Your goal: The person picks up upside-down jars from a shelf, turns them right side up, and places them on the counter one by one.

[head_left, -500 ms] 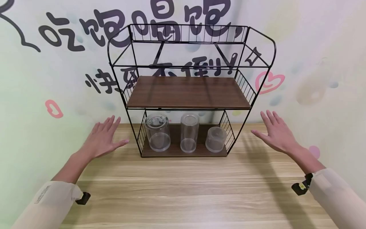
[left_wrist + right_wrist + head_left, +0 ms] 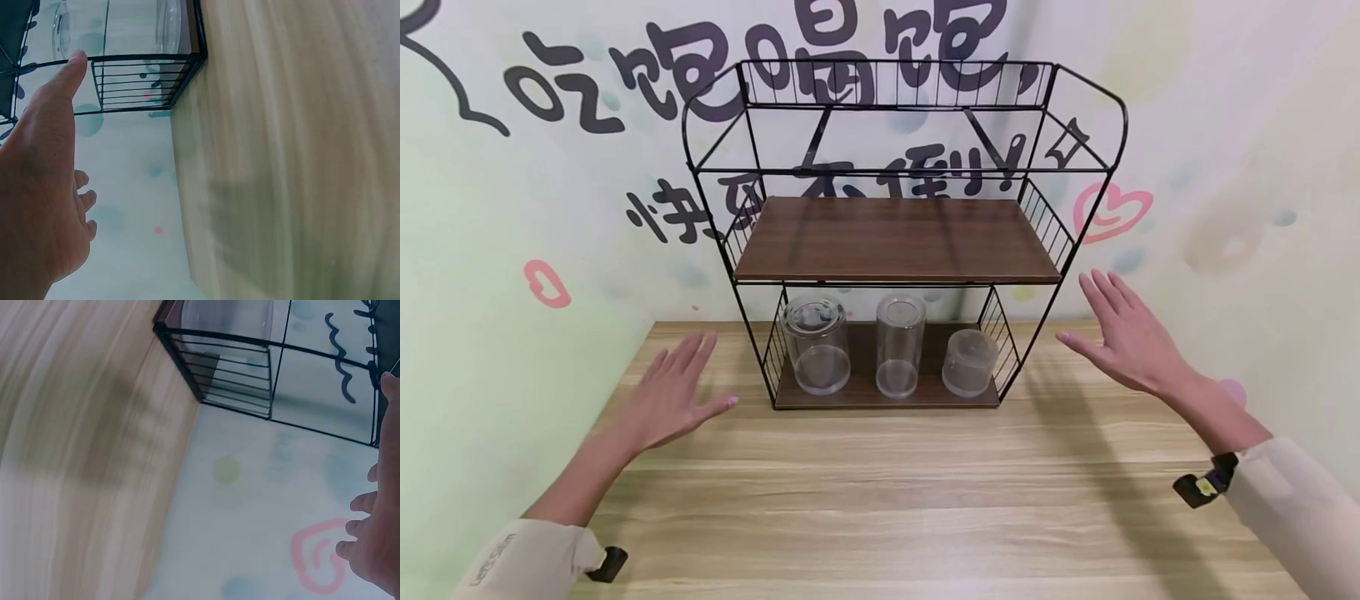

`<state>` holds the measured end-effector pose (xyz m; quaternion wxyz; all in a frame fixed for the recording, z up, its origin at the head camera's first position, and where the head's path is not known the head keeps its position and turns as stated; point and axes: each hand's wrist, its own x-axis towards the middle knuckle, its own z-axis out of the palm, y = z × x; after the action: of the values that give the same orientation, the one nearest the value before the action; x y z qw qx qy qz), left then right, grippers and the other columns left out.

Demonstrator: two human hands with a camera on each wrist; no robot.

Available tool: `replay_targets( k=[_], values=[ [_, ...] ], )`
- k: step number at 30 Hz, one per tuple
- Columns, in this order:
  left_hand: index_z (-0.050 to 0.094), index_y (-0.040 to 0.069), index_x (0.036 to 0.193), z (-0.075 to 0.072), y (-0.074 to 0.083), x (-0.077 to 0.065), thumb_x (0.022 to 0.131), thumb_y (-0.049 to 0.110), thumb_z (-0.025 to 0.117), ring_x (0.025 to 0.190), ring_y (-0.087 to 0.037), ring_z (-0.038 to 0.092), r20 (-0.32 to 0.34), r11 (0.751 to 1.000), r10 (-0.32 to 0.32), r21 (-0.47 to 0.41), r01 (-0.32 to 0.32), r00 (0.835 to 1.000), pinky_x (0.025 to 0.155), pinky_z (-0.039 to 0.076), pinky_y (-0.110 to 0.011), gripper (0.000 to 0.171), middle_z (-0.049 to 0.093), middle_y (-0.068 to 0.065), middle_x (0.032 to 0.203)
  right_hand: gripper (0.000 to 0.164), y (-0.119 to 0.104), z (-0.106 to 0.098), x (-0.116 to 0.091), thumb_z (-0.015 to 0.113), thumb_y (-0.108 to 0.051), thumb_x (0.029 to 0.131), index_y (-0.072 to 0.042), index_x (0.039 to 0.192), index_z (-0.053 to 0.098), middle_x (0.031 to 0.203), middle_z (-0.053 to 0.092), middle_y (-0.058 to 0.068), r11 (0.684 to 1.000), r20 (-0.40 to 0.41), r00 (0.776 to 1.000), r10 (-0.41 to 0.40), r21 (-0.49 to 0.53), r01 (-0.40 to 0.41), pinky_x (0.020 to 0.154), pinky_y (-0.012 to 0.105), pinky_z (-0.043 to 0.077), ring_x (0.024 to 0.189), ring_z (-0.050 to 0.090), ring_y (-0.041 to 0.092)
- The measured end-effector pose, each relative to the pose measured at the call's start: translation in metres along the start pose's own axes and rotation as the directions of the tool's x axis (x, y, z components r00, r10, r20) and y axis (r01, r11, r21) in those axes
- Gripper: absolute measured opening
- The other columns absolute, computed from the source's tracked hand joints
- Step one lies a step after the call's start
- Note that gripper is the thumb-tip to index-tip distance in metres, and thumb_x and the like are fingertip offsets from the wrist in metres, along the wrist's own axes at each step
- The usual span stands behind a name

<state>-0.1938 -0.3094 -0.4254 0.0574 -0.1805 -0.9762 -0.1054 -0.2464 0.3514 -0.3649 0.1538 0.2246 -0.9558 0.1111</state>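
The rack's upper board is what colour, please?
The upper board is dark brown, clearest in the head view.

Beside the black wire rack with brown wooden shelves [image 2: 895, 242], the bare left hand [image 2: 664, 398] has dropped; the bare right hand [image 2: 1129, 335] has risen slightly.

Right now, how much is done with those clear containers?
Three clear containers stand on the bottom shelf of the rack, so setting them there looks done. Nothing is in hand: the left hand and right hand are open on either side. Moving them may be left, as neither hand touches one.
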Motion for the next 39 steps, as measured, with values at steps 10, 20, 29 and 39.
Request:
replay_targets(
  k=[10, 20, 29, 39],
  values=[
    [0.017, 0.001, 0.168, 0.009, 0.011, -0.016, 0.095, 0.061, 0.069, 0.154, -0.052, 0.028, -0.031, 0.999, 0.023, -0.028, -0.024, 0.999, 0.127, 0.021, -0.069, 0.108, 0.024, -0.031, 0.170, 0.095, -0.020, -0.015, 0.015, 0.064, -0.051, 0.101, -0.001, 0.168, 0.020, 0.173, 0.022, 0.024, 0.998, -0.041, 0.999, -0.015, 0.066, 0.017, 0.135, 0.047, 0.011, 0.163, 0.013, 0.039],
    [0.022, 0.009, 0.170, 0.015, 0.032, -0.032, 0.095, 0.053, 0.075, 0.147, -0.053, 0.039, -0.091, 0.985, -0.018, -0.173, 0.002, 0.996, 0.115, 0.039, -0.073, 0.102, 0.033, -0.024, 0.169, 0.093, -0.038, -0.030, 0.032, 0.069, -0.041, 0.100, -0.008, 0.170, 0.017, 0.173, 0.022, 0.024, 0.958, -0.071, 0.996, 0.062, 0.284, -0.040, 0.131, 0.061, 0.018, 0.160, 0.020, 0.044],
    [0.039, 0.002, 0.162, 0.018, 0.060, -0.035, 0.094, 0.035, 0.081, 0.139, -0.050, 0.051, -0.152, 0.920, -0.057, -0.391, -0.007, 0.987, 0.114, 0.041, -0.070, 0.086, 0.054, -0.027, 0.153, 0.098, -0.055, -0.040, 0.043, 0.076, -0.033, 0.097, -0.034, 0.171, 0.010, 0.176, 0.018, -0.005, 0.858, -0.042, 0.985, 0.169, 0.498, -0.126, 0.127, 0.051, 0.034, 0.153, 0.036, 0.045],
    [0.035, -0.001, 0.163, 0.024, 0.089, -0.026, 0.092, 0.027, 0.085, 0.141, -0.046, 0.052, -0.156, 0.814, -0.086, -0.581, -0.021, 0.984, 0.114, 0.046, -0.051, 0.091, 0.045, -0.025, 0.161, 0.104, -0.061, -0.040, 0.056, 0.083, -0.018, 0.093, -0.033, 0.170, 0.015, 0.175, 0.022, -0.008, 0.783, -0.089, 0.981, 0.174, 0.616, -0.083, 0.115, 0.014, 0.040, 0.156, 0.035, 0.034]
  ],
)
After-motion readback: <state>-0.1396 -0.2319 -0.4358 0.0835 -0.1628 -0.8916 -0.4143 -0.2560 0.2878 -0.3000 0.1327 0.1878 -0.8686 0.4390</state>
